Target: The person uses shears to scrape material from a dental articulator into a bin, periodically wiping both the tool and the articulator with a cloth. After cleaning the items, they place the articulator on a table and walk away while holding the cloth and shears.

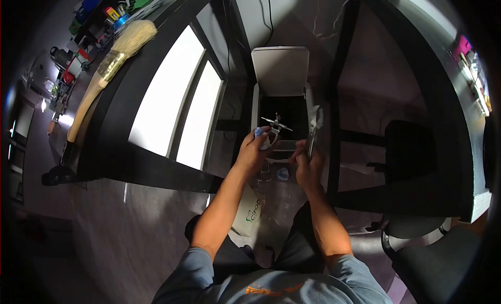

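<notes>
In my left hand (252, 150) is a small metal frame with crossed rods (277, 123), which looks like a dental articulator; a pale blue piece (259, 131) shows by the fingers. My right hand (309, 168) grips a spatula (313, 134) upright, its top end broad and coated in something whitish. Both hands are over the near side of a white bin (255, 106), whose lid (281, 69) stands raised at the back. Below, between the hands, lies a small blue-and-white piece (282, 173) shaped like a dental cast.
Dark-framed benches flank me left and right; a large brush (112, 63) lies on the left one. Bright white panels (175, 95) fill its side. A printed bag (249, 215) is by my legs. At the lower right is a black chair (428, 252).
</notes>
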`<state>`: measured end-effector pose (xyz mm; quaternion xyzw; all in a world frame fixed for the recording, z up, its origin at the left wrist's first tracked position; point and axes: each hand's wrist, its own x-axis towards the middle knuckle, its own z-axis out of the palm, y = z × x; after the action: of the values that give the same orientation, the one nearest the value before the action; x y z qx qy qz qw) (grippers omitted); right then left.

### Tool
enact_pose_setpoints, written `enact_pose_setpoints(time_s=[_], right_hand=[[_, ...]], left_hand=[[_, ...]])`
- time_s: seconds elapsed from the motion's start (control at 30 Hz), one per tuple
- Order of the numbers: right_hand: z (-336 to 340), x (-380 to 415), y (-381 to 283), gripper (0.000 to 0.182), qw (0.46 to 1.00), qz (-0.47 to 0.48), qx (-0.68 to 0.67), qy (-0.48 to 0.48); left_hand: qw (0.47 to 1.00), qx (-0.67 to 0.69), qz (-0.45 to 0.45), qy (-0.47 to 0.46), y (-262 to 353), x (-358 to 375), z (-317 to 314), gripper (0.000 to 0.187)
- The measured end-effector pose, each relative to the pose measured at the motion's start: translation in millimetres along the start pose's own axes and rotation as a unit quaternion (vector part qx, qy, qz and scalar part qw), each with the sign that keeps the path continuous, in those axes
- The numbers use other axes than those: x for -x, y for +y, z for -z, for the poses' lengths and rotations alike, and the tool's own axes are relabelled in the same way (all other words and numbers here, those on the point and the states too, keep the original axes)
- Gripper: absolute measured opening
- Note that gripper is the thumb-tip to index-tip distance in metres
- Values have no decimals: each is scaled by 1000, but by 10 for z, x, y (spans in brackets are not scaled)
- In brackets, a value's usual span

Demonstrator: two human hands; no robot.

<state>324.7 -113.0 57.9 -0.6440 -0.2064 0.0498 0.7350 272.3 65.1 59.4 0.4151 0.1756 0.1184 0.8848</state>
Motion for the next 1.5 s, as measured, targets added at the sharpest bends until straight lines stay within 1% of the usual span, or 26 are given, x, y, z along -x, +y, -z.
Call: enact_pose_setpoints(time_s=[0.03, 0.1, 0.13, 0.17, 0.2, 0.3, 0.4, 0.43, 0.5, 0.53, 0.6, 0.63, 0.67, 0.7, 0.8, 0.83, 0.9, 1.0, 1.07, 1.1, 1.2, 1.3, 1.37, 1.4, 1.5], right_hand=[[27, 68, -40, 10, 997, -12, 63, -37], [77, 148, -105, 10, 975, -33, 191, -106], [99, 130, -49, 9, 956, -4, 265, -123], [113, 112, 71, 9, 931, 24, 337, -139], [96, 65, 42, 9, 899, 54, 407, -154], [72, -47, -197, 12, 914, 25, 386, -120], [82, -57, -563, 14, 974, 90, 202, -40], [103, -59, -451, 14, 965, 134, 221, -45], [190, -34, 65, 13, 939, 220, 260, -49], [214, -7, 282, 13, 925, 171, 330, -78], [202, -98, 569, 15, 876, 78, 458, -128], [143, -146, 350, 15, 891, 71, 433, -116], [90, -208, 116, 15, 904, 69, 408, -106], [51, -140, -88, 16, 917, 53, 382, -99], [13, -329, -322, 22, 969, -3, 243, -55], [0, -467, -275, 24, 961, 54, 273, 1], [-57, -752, -10, 27, 925, 165, 324, 113], [-106, -1017, 234, 30, 961, 25, 271, 52], [-172, -1051, 403, 30, 955, 25, 281, 94], [-221, -1047, 384, 30, 952, 24, 285, 113], [-234, -960, 276, 27, 946, 6, 286, 155], [-214, -890, 183, 25, 954, 17, 246, 171], [-182, -945, 474, 21, 955, 47, 229, 183], [-196, -941, 464, 20, 956, 62, 220, 187], [-166, -854, 398, 16, 979, 24, 122, 160]], left_hand=[[1000, -4, 0, -3, 56, 5, -1, 34], [1000, -12, 3, -12, 144, -3, -35, 33], [1000, -20, -1, -21, 140, -41, -37, 33], [999, -28, -3, -29, 111, -83, -13, 33], [999, -37, -8, -37, 90, -128, 8, 33], [988, -155, 2, -8, 10, -241, 29, 34], [991, -135, -18, 3, -62, -324, 6, 34], [992, -127, -25, 5, -51, -349, -19, 33], [993, -116, -32, -21, 14, -330, -68, 34], [993, -111, -34, -35, 43, -305, -110, 34], [992, -126, -15, -18, 48, -305, -121, 34], [991, -133, -6, -8, 6, -332, -69, 34], [998, -58, 2, -20, -41, -396, -39, 34], [998, -54, -5, -25, -24, -381, -59, 35], [999, -29, -11, -38, 50, -343, -162, 36], [999, -23, -4, -41, 79, -350, -186, 37], [999, -12, 9, -45, 130, -354, -220, 39], [998, -26, 22, -47, 151, -425, -242, 43], [997, -6, 46, -66, 171, -486, -247, 45], [996, 5, 57, -73, 188, -510, -242, 47], [983, 99, 137, -78, 223, -584, -231, 55], [979, 98, 148, -99, 254, -581, -212, 61], [977, 96, 157, -109, 258, -589, -243, 62], [976, 96, 162, -112, 253, -583, -243, 63], [988, -1, 133, -78, 215, -631, -257, 64]])
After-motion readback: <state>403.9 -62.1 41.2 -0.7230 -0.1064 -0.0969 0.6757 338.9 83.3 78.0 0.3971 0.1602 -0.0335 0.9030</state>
